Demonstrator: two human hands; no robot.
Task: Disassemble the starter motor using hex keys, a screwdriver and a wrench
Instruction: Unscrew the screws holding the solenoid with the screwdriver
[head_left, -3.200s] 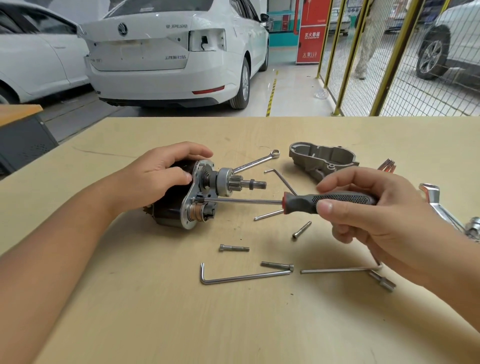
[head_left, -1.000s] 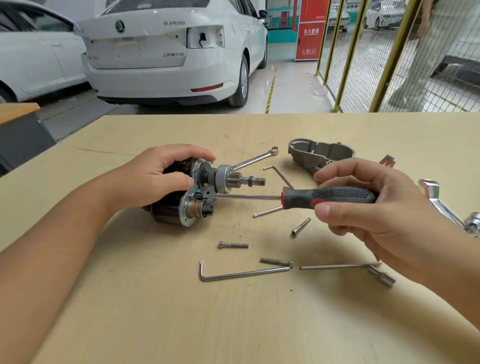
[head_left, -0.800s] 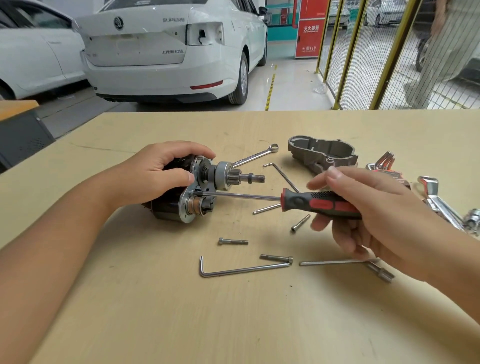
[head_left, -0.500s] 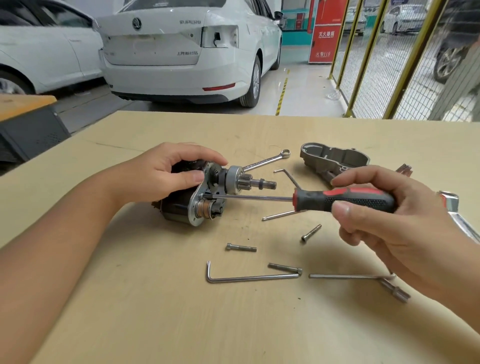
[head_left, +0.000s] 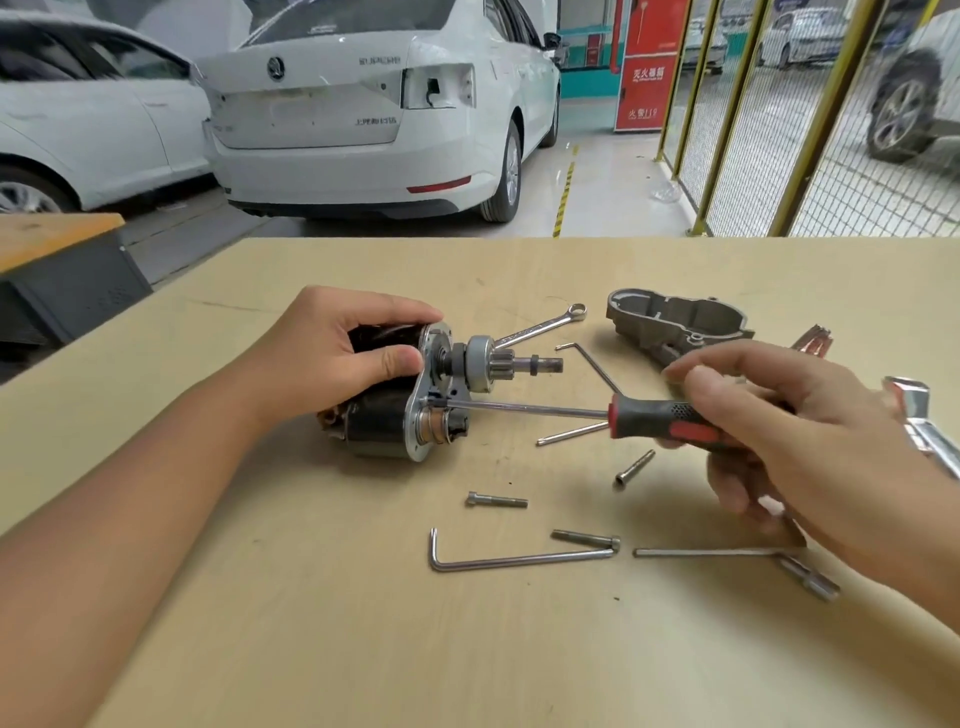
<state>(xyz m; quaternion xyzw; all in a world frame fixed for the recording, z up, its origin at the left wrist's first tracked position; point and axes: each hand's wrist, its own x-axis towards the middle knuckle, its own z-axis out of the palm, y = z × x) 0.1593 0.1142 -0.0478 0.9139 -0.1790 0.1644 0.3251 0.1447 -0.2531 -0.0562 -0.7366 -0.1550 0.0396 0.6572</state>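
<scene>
On a workshop counter (head_left: 311, 623), the left hand (head_left: 332, 358) curls its grip around the starter motor (head_left: 395, 415) while the right hand (head_left: 789, 431) pinches a screwdriver (head_left: 654, 421), tip at the motor's end plate.

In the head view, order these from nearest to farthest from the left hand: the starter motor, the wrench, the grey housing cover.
1. Starter motor: gripped by the left hand.
2. Wrench: right of the motor, behind its shaft.
3. Grey housing cover: farther right.
</scene>
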